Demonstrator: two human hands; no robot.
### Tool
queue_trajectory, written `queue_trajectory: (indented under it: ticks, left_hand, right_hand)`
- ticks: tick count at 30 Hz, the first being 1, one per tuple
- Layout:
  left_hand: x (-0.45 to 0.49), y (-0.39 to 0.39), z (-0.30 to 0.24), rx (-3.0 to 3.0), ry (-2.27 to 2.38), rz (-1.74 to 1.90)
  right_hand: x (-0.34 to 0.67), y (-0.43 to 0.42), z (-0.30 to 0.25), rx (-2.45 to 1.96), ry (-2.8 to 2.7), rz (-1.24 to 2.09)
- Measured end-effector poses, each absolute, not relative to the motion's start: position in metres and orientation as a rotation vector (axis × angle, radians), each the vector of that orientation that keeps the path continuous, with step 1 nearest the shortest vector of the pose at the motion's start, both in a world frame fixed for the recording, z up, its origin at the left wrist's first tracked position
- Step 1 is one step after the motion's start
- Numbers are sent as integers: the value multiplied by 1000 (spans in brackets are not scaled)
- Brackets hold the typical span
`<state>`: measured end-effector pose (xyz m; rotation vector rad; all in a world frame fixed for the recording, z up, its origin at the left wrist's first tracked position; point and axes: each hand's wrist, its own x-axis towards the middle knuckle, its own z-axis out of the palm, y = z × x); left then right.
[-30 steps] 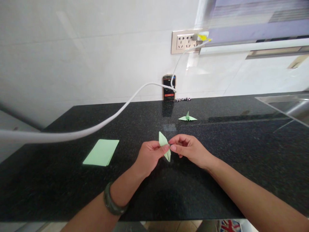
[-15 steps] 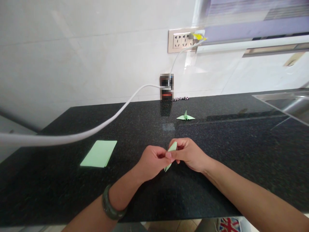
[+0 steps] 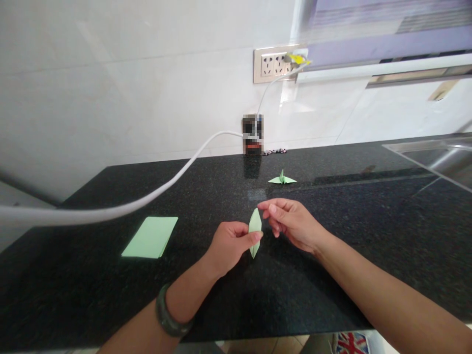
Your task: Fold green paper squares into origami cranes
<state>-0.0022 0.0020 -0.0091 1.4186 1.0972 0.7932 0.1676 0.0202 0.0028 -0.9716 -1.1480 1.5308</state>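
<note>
Pale green folded paper (image 3: pixel 254 230), slim and pointed at both ends, stands upright, pinched by fingers of the left hand (image 3: pixel 229 244); the right hand (image 3: pixel 295 223) waits beside it, fingers loosely apart.

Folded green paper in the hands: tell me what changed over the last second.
The folded paper, tilted and pinched by both hands earlier, now stands upright in the left hand alone. The right hand has released it and opened, fingertips just beside its top tip. The paper crane, the green sheet and the phone stayed put on the countertop.
</note>
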Motion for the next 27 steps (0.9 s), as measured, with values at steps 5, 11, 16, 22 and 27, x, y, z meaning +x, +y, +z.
queue_trajectory:
  ticks: [5, 11, 16, 22, 27]
  left_hand:
    - [-3, 4, -6, 1410, 1046, 818]
    - [-2, 5, -7, 1283, 1004, 887]
    - [-3, 6, -8, 1365, 1062, 963]
    - [-2, 5, -7, 1541, 1128, 977]
    - [-3, 6, -8, 1612, 1183, 962]
  right_hand:
    - [163, 14, -1, -978, -1373, 1518]
    - [159, 15, -7, -1002, -1325, 1281]
    - [155, 12, -7, -991, -1391, 1233]
    - [154, 13, -7, -989, -1365, 1193]
    - [155, 14, -9, -1022, -1400, 1154]
